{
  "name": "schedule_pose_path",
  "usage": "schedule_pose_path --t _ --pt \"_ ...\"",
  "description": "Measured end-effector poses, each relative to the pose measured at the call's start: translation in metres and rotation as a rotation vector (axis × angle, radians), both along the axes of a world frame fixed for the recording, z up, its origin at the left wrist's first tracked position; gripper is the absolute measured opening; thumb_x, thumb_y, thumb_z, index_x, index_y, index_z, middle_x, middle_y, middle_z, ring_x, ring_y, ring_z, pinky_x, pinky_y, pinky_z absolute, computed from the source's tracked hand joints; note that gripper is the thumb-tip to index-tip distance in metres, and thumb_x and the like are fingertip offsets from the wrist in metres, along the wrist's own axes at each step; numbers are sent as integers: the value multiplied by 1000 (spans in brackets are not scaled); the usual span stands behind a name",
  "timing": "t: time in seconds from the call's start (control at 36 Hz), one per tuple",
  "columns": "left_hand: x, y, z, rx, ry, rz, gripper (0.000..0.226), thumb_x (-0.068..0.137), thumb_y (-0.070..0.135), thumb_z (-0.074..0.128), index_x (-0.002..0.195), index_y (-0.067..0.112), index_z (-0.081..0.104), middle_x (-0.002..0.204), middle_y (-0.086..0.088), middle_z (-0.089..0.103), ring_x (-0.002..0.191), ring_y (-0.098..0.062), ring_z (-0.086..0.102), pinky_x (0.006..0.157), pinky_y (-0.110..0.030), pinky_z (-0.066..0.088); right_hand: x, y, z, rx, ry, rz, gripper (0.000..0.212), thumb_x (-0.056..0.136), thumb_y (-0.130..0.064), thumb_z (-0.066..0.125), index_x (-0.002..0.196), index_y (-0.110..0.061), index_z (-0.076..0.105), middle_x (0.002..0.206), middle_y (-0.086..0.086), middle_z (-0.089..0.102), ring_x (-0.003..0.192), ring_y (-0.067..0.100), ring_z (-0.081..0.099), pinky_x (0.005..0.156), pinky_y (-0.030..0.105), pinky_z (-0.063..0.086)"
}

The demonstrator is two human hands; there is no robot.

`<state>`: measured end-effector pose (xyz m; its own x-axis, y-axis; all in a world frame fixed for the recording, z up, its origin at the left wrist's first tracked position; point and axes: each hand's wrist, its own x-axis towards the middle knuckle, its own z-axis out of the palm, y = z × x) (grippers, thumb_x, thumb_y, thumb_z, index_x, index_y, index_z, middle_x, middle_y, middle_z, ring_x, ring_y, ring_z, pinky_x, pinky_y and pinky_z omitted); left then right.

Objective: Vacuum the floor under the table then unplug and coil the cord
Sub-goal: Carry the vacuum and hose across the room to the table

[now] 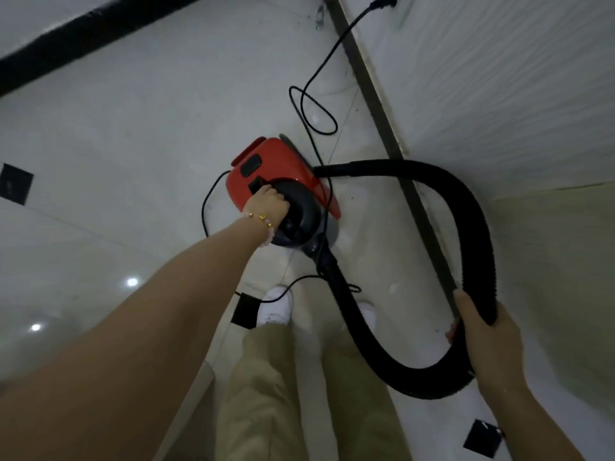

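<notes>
A red and black canister vacuum (266, 168) sits on the pale tiled floor in the middle of the head view. My left hand (268, 202) reaches down onto its top, fingers curled at the black handle by a switch. My right hand (482, 331) grips the thick black ribbed hose (472, 201), which loops from the vacuum's side round to the right and back to its front. A thin black cord (316, 94) winds from the vacuum up to a plug (382, 1) in the wall at the top.
A white wall (499, 78) with a dark skirting strip (376, 94) runs along the right. Cord loops lie around the vacuum and near my white shoes (276, 307). A black bar (83, 31) crosses the top left. Small black inlay tiles dot the floor.
</notes>
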<state>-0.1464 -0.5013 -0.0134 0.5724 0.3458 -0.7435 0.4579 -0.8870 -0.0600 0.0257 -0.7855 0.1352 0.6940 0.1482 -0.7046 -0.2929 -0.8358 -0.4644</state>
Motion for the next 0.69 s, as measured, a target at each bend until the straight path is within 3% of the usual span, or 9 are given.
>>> schedule_pose_path --t 0.19,0.31,0.36,0.42,0.47,0.53,0.61,0.69 --pt "-2 -16 -1 -27 -283 212 40 83 12 58 120 -1 52 122 -20 53 121 -34 43 118 -38 8 7 -10 -14 23 -7 -85 28 88 -40 63 85 -13 56 70 12 59 64 24 56 72 35 48" --pt "-15 -42 -1 42 -561 409 50 66 -1 70 113 -3 56 121 -24 56 116 -41 51 106 -51 35 6 -14 -13 25 13 -100 29 87 -41 64 86 -13 56 70 12 59 66 23 57 76 38 49" --pt "-20 -63 1 91 -689 586 51 66 -7 61 117 -1 54 125 -22 53 114 -40 51 99 -48 42 6 -14 -14 24 22 -100 30 88 -41 63 89 -12 57 71 13 59 66 24 57 71 34 49" --pt "-21 -87 5 152 -785 824 43 67 -9 55 110 -1 54 118 -21 53 101 -36 54 86 -43 48 7 -12 -16 25 26 -94 27 90 -38 62 89 -11 57 71 13 59 65 23 56 64 30 47" --pt "-20 -111 6 76 -746 1117 33 72 -5 55 105 -1 51 112 -20 50 94 -35 53 79 -39 47 7 -11 -18 27 37 -94 25 90 -37 61 91 -12 57 72 11 58 65 22 56 63 29 46" --pt "-16 -131 -3 -196 -545 1390 33 82 4 56 114 -1 47 120 -18 45 103 -34 52 82 -34 43 6 -12 -21 36 50 -106 25 90 -37 61 93 -13 57 72 11 58 63 21 55 61 29 47" --pt "-7 -150 -22 -544 -361 1510 54 89 13 57 137 2 34 141 -16 36 125 -31 44 98 -32 38 5 -15 -25 48 44 -109 25 90 -37 62 93 -13 57 71 11 58 62 20 55 60 28 47" --pt "6 -154 -33 -645 -360 1600 57 91 14 55 139 1 28 142 -16 39 129 -29 42 101 -30 35 6 -18 -29 55 37 -114 25 89 -37 63 91 -13 57 70 11 57 61 19 54 61 29 47"
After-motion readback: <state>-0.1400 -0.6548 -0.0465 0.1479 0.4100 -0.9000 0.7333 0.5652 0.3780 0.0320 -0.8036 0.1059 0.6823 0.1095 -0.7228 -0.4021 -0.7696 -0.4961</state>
